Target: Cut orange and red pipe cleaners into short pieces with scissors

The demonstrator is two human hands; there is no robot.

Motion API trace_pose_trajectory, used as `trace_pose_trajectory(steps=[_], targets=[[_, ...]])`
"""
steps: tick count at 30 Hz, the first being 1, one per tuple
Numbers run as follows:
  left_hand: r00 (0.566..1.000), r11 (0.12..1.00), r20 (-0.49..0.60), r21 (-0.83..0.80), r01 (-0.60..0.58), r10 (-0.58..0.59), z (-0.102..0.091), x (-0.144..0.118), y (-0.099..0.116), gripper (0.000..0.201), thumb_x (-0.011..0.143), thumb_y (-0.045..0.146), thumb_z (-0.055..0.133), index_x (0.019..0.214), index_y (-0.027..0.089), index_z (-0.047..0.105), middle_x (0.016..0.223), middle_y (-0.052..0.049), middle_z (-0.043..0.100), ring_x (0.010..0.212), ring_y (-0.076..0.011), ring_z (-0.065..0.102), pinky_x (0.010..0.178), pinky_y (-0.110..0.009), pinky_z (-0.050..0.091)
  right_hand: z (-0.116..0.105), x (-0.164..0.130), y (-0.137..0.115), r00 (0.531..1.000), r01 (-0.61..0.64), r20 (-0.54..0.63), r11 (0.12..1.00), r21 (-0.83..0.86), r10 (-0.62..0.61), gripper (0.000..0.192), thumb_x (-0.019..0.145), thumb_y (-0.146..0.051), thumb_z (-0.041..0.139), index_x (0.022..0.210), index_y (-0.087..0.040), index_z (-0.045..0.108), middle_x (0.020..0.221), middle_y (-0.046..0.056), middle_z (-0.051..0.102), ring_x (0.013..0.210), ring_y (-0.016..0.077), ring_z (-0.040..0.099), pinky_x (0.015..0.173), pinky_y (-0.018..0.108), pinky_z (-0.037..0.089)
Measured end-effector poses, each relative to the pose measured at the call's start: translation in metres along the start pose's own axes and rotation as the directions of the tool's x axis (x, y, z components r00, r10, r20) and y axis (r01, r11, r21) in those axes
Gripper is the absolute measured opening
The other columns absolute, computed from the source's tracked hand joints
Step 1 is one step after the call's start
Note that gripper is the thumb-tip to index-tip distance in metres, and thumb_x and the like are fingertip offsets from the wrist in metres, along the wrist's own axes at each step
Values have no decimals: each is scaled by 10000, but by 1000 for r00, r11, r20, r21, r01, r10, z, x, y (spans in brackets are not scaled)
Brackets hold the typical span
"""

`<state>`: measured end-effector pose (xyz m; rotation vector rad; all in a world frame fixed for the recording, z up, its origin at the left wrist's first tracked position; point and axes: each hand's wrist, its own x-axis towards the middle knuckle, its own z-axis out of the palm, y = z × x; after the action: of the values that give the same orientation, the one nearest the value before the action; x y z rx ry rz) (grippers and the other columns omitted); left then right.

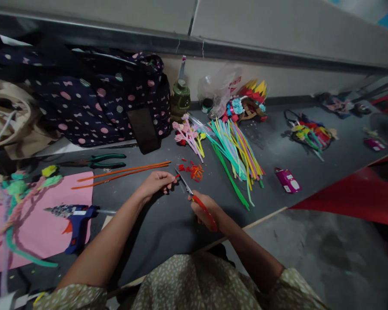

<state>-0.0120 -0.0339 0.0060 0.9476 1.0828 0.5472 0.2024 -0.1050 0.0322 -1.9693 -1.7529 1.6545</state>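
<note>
My left hand [159, 184] pinches a short piece of red pipe cleaner [177, 177], its tip sticking out past the fingertips. The scissors [204, 207], with red handles, are gripped in my right hand [207, 210]. Their blades point up and left, close by the red piece; whether they touch it I cannot tell. Just beyond the blades lies a small pile of cut red and orange bits [196, 172]. Two long orange pipe cleaners [123, 173] stretch across the table to the left of the pile.
Behind my hands are pink pipe-cleaner flowers [188, 134] and a bundle of coloured pipe cleaners [234, 150]. Leftward lie green-handled pliers [107, 161], a blue glue gun [79, 228] and a pink sheet [48, 232]. A dotted bag [106, 97] and green bottle [180, 97] stand at the back.
</note>
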Motion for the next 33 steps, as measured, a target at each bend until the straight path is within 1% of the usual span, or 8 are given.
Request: trace_pose_trajectory(steps=[4, 9, 11, 14, 21, 25, 30, 33], targets=[[999, 999, -22, -35, -25, 24, -2, -2, 1, 389, 708, 474, 762, 818, 104, 706, 578, 6, 581, 476, -66, 485, 503, -208, 373, 1, -6, 2, 1000, 25, -2, 999, -28, -25, 368, 830, -216, 450, 1192, -215, 517, 519, -53, 545, 474, 143, 564, 514, 221, 402], [998, 996, 10, -63, -62, 63, -2, -3, -2, 387, 706, 464, 771, 814, 99, 704, 602, -12, 605, 485, -70, 502, 503, -206, 362, -1, -14, 19, 996, 83, -1, 979, 185, -84, 481, 813, -234, 467, 1294, -228, 457, 706, -14, 630, 620, 158, 650, 532, 210, 458], [997, 994, 18, -74, -76, 77, -2, -4, -3, 385, 711, 462, 770, 818, 97, 706, 606, -15, 607, 489, -71, 504, 505, -206, 366, -2, -18, 22, 995, 90, 13, 975, 201, -94, 486, 805, -234, 477, 1290, -240, 458, 781, -1, 650, 614, 145, 638, 515, 203, 463], [996, 994, 26, -79, -80, 82, -1, -4, -3, 390, 704, 466, 774, 812, 98, 706, 601, -14, 603, 488, -72, 500, 505, -208, 370, -2, -22, 20, 997, 74, 16, 984, 163, -78, 462, 823, -254, 482, 1284, -247, 459, 797, -3, 656, 534, 109, 582, 480, 185, 444], [996, 996, 47, -46, -75, 77, 2, -6, -2, 406, 677, 486, 778, 792, 104, 706, 586, -15, 596, 485, -82, 491, 496, -214, 374, 0, -25, 8, 999, 35, 33, 999, 25, -36, 341, 887, -283, 429, 1219, -234, 486, 698, -31, 634, 433, 84, 513, 437, 170, 368], [995, 996, 64, -44, -71, 74, 4, -6, -2, 368, 678, 456, 781, 760, 106, 701, 568, -14, 592, 480, -79, 489, 489, -211, 367, -1, -28, 0, 999, 10, 49, 999, -34, -8, 307, 899, -283, 428, 1191, -223, 504, 651, -26, 632, 430, 94, 520, 444, 177, 361], [993, 996, 91, -50, -73, 77, 5, -5, -4, 352, 703, 439, 767, 775, 100, 704, 564, -12, 593, 475, -73, 485, 488, -205, 363, -2, -30, -5, 998, 53, 35, 996, -76, -51, 341, 905, -282, 419, 1231, -233, 507, 652, -15, 636, 459, 117, 557, 438, 187, 363], [993, 997, 93, -39, -66, 70, 6, -5, -3, 338, 707, 428, 765, 768, 101, 704, 563, -13, 594, 474, -71, 479, 486, -205, 361, -1, -29, -4, 998, 50, 40, 995, -86, -47, 367, 911, -293, 411, 1263, -239, 496, 649, -10, 641, 445, 122, 551, 433, 194, 360]])
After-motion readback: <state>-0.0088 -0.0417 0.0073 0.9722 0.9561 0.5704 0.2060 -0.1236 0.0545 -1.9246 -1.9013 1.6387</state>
